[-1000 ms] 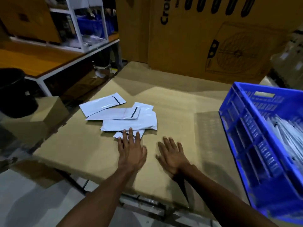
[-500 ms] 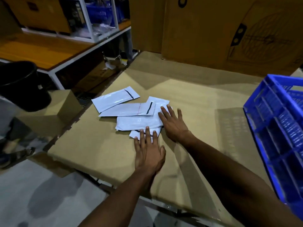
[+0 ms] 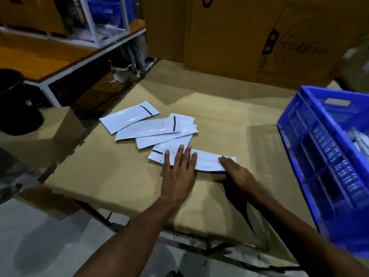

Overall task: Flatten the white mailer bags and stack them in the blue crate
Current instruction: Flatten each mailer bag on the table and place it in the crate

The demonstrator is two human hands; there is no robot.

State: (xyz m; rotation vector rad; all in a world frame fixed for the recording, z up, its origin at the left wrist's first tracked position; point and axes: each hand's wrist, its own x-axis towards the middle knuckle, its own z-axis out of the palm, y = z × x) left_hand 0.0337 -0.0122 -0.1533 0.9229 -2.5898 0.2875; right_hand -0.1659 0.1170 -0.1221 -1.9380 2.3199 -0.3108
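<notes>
- Mailer bags, white, are fanned out loosely on the cardboard-covered table [image 3: 119,176], a bit left of centre. I count about five, overlapping each other like a messy hand of cards.
- Farthest mailer [image 3: 129,116] sits at the back left of the fan with a dark strip near its right end. The next one [image 3: 147,129] overlaps it and has the same kind of dark strip.
- Nearest mailer [image 3: 207,161] lies closest to the person, long side running left to right, partly on top of another bag [image 3: 157,154] with a dark mark at its left end.
- Left hand [image 3: 178,172] is flat, palm down, fingers straight and spread, pressing on the left part of that nearest mailer and the bag under it.
- Right hand [image 3: 235,172] is also flat with fingers extended, resting on the right end of the same mailer. Nothing is being grabbed by either hand. It's a bit motion-blurred though.
- Blue crate [image 3: 311,156] sits at the right edge of the table, well apart from the pile. Some white bags [image 3: 359,144] show inside it, but they're too blurry to count.
- Big cardboard boxes [image 3: 249,37] stand along the back of the table.
- Black bucket [image 3: 18,104] is off to the left, with a white-framed shelf [image 3: 95,27] behind it holding blue bins.
</notes>
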